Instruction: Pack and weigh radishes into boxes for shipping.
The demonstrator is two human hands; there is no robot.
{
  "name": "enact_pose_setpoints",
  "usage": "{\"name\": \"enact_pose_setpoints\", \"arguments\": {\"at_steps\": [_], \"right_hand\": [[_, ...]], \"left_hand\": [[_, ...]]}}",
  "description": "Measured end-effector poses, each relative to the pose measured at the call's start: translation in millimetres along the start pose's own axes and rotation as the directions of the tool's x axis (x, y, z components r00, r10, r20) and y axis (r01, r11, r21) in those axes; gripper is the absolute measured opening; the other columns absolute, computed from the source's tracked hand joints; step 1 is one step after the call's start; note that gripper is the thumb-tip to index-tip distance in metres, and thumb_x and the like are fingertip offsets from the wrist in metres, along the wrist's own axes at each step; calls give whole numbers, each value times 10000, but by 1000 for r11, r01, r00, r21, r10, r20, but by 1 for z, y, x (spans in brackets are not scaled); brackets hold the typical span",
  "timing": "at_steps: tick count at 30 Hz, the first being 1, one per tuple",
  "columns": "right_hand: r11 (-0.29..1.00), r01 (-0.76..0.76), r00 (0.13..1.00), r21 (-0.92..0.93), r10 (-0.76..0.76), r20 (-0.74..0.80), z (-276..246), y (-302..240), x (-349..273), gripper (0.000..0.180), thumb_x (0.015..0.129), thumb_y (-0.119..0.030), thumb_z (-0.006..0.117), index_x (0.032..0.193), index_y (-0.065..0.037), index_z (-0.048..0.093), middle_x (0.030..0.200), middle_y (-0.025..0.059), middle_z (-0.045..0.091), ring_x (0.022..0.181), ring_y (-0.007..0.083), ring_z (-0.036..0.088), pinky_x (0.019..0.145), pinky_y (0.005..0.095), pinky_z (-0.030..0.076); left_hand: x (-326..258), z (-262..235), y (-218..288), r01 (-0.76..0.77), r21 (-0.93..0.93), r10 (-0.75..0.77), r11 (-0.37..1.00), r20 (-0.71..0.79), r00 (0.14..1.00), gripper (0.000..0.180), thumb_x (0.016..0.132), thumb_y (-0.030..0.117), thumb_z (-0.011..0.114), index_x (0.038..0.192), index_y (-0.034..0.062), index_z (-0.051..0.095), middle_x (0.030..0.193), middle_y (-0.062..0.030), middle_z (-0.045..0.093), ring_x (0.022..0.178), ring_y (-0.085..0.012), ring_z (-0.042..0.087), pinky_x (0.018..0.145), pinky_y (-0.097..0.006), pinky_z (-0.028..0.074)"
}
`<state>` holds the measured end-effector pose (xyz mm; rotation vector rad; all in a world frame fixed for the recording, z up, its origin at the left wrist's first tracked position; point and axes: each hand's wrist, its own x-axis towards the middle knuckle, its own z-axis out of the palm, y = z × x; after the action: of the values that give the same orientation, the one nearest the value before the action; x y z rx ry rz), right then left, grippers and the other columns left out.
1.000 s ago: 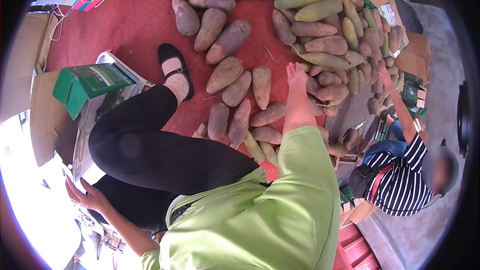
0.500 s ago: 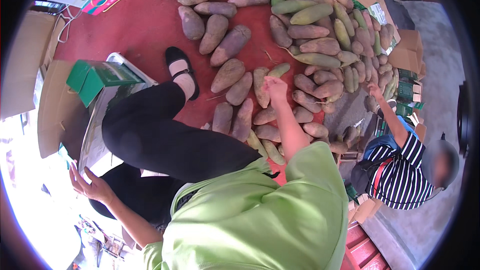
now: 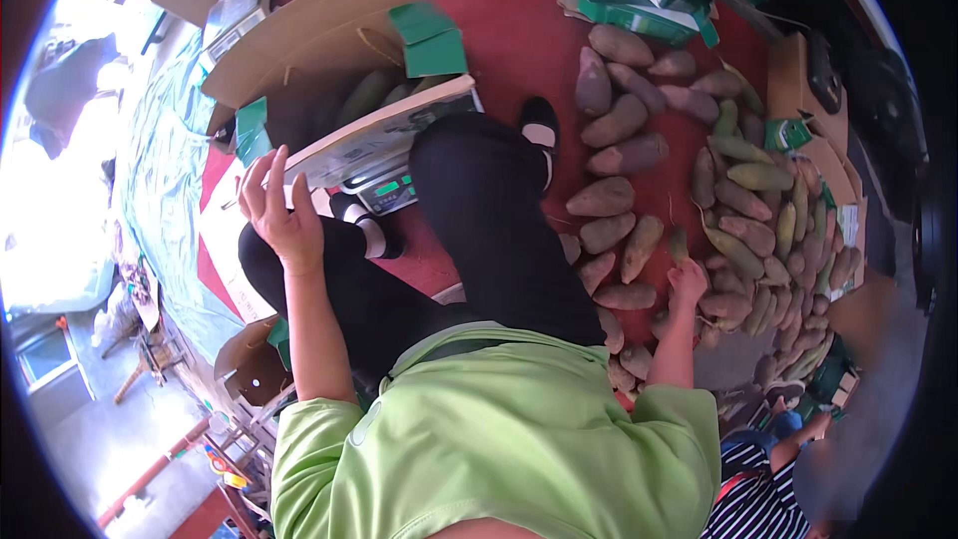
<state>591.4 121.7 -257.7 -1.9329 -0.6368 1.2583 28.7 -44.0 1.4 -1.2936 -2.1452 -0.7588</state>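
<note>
While the person crouches over a red floor mat (image 3: 519, 50), the right hand (image 3: 689, 281) is down among the sweet potatoes (image 3: 738, 240), its grip clenched around a small greenish-brown sweet potato (image 3: 679, 243) whose upper end sticks up out of the fist. How tightly the fingers wrap it cannot be told at this size, but the piece stands nearly upright from the grip. Just left of that grip lie two stubby brown tubers (image 3: 624, 245), side by side; just below it lies another brown one (image 3: 624, 296), and to its right the heap thickens into many long brown and greenish roots touching one another.

The left hand (image 3: 279, 210) is raised well apart from the pile, on the other side of the black-trousered knee (image 3: 479, 200). Its grip is released: palm showing, fingers (image 3: 261, 172) spread and slightly curled, holding nothing. Just beyond its fingertips is the white edge of an open cardboard box (image 3: 384, 130) with dark roots inside, and just right of the grip, tucked under that box edge, sits a small scale with a green display (image 3: 387, 190).

Below the right grip, at the lower edge of the view, another person in a striped shirt (image 3: 753, 489) is beside the same heap.
</note>
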Motion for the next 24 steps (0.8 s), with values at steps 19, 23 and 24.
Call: {"name": "enact_pose_setpoints", "arguments": {"at_steps": [19,23,24], "right_hand": [[956,238,947,-171,-190,258,79,-45,-50,170,834,-145,596,910,0,643,733,27,603,569,95,531,512,236,454],[900,312,898,-303,-176,403,96,-27,-66,179,819,-141,592,874,22,638,670,27,588,545,87,520,496,239,431],[854,347,881,-388,-155,447,98,-24,-71,156,821,-126,583,860,15,639,651,26,582,529,89,520,488,237,421]], "left_hand": [[-6,-15,-23,96,-49,-100,994,-89,991,246,802,43,601,1036,81,666,1004,-74,601,971,-229,515,858,-343,388],[-4,-12,-21,98,-97,-109,990,-104,989,250,793,31,606,1030,79,668,1003,-80,605,958,-223,526,863,-334,382],[-3,-10,-20,89,-97,-99,991,-107,989,247,796,35,606,1031,78,667,1001,-82,607,958,-224,528,865,-333,381]]}}
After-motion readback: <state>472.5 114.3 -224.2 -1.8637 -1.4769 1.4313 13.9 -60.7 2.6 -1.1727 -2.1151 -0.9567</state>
